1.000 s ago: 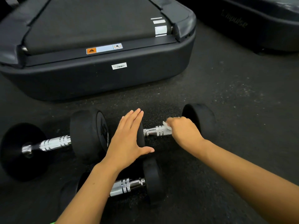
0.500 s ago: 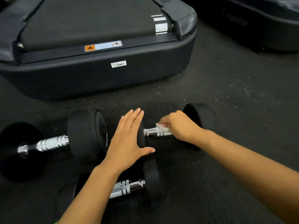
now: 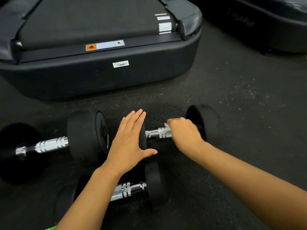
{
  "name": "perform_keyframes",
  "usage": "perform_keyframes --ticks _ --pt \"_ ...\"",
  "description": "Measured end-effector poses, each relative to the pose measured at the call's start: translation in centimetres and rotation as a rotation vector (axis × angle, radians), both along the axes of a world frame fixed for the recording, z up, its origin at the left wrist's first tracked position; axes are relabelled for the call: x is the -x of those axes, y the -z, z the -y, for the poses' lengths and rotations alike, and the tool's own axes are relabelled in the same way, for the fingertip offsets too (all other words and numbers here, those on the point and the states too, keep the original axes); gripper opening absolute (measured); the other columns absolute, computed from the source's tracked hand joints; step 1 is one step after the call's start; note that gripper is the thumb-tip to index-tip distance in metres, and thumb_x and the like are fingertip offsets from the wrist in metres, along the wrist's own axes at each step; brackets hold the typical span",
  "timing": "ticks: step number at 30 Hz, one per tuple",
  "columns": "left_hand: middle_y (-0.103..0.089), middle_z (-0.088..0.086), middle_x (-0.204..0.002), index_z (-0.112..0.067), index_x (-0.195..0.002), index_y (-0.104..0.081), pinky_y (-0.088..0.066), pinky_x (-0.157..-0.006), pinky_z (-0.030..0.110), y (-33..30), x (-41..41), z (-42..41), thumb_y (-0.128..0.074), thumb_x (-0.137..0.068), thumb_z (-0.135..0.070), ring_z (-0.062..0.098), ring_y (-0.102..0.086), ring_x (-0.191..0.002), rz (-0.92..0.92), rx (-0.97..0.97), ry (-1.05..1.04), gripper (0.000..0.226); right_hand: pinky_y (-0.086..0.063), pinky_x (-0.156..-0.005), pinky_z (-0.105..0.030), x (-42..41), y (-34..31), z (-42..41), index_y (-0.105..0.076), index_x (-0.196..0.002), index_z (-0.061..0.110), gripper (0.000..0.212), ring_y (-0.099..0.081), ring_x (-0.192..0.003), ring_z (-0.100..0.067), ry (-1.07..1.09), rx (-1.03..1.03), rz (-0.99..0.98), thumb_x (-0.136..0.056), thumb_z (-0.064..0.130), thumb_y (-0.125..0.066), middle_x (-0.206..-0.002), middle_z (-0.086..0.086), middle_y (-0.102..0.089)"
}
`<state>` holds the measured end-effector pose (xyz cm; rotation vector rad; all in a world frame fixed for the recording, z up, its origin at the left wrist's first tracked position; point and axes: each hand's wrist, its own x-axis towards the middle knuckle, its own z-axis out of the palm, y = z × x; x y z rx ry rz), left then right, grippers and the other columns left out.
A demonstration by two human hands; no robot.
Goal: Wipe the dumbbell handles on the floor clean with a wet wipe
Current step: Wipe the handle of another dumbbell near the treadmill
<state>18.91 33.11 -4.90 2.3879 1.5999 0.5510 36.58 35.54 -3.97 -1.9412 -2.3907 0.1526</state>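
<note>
Three black dumbbells with chrome handles lie on the dark rubber floor. The right dumbbell (image 3: pixel 206 123) has its handle (image 3: pixel 157 133) partly under my right hand (image 3: pixel 184 131), which is closed around a white wet wipe (image 3: pixel 167 125) pressed on the handle's right part. My left hand (image 3: pixel 129 143) lies flat, fingers together, against that dumbbell's left weight (image 3: pixel 142 138). A larger dumbbell (image 3: pixel 84 135) lies at the left. A third dumbbell (image 3: pixel 154 183) lies near me, its handle partly hidden under my left forearm.
A black treadmill base (image 3: pixel 99 77) stands just behind the dumbbells. A second black machine (image 3: pixel 265 22) is at the far right. Bare rubber floor (image 3: pixel 249 105) stretches to the right of the dumbbells.
My right hand slid the wipe left along the handle half a second ago and has now moved back right toward the far weight. My left hand has stayed put.
</note>
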Motion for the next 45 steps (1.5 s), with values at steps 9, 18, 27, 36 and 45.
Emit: perform_keyframes --ticks 9,18,27,36,45 --pt "-0.009 -0.006 -0.155 -0.018 -0.147 -0.01 0.002 -0.116 0.03 -0.4 -0.1 0.2 -0.075 -0.062 -0.053 0.006 0.004 -0.141 -0.027 0.026 -0.001 0.112 -0.037 -0.094 -0.033 -1.3 0.8 0.9 -0.044 -0.127 0.007 0.035 -0.049 -0.116 -0.03 -0.064 0.035 0.033 -0.094 0.006 -0.035 -0.128 -0.011 -0.052" --pt "-0.009 -0.012 -0.154 -0.021 -0.147 -0.014 0.003 -0.114 0.027 -0.7 -0.5 0.4 -0.054 -0.063 -0.07 0.002 0.005 -0.14 0.068 0.076 -0.041 0.105 -0.013 -0.11 -0.027 -2.9 0.7 1.3 -0.04 -0.136 0.008 0.048 -0.036 -0.131 -0.025 -0.301 0.065 -0.079 -0.09 -0.002 -0.037 -0.142 -0.011 -0.04" --pt "-0.048 -0.017 -0.131 -0.024 -0.126 -0.056 -0.018 -0.113 0.022 -2.2 -5.7 0.5 -0.066 -0.08 -0.036 -0.004 -0.034 -0.128 0.365 0.051 -0.029 0.048 -0.042 -0.062 -0.027 -5.6 -1.0 1.9 -0.071 -0.094 0.012 0.029 -0.047 -0.079 -0.019 -0.255 -0.264 -0.388 -0.073 -0.007 -0.065 -0.088 -0.004 -0.053" --pt "-0.069 -0.013 -0.097 -0.021 -0.104 -0.071 -0.039 -0.079 0.001 -1.8 -10.0 -1.9 -0.066 -0.084 -0.019 -0.007 -0.06 -0.086 0.578 0.079 -0.097 0.021 -0.046 -0.086 -0.022 -6.8 -1.6 1.4 -0.056 -0.106 0.024 0.033 -0.055 -0.098 -0.003 -0.001 -0.257 -0.805 -0.083 0.001 -0.062 -0.099 0.008 -0.061" --pt "-0.069 -0.003 -0.108 -0.025 -0.11 -0.068 -0.046 -0.092 0.032 2.8 -9.4 -3.5 -0.06 -0.088 -0.023 0.013 -0.063 -0.102 0.245 0.179 -0.014 0.024 -0.004 -0.112 -0.024 -8.7 0.7 1.1 -0.03 -0.143 0.012 0.054 -0.009 -0.136 -0.004 0.021 -0.184 -0.386 -0.093 0.02 -0.05 -0.149 0.001 -0.029"
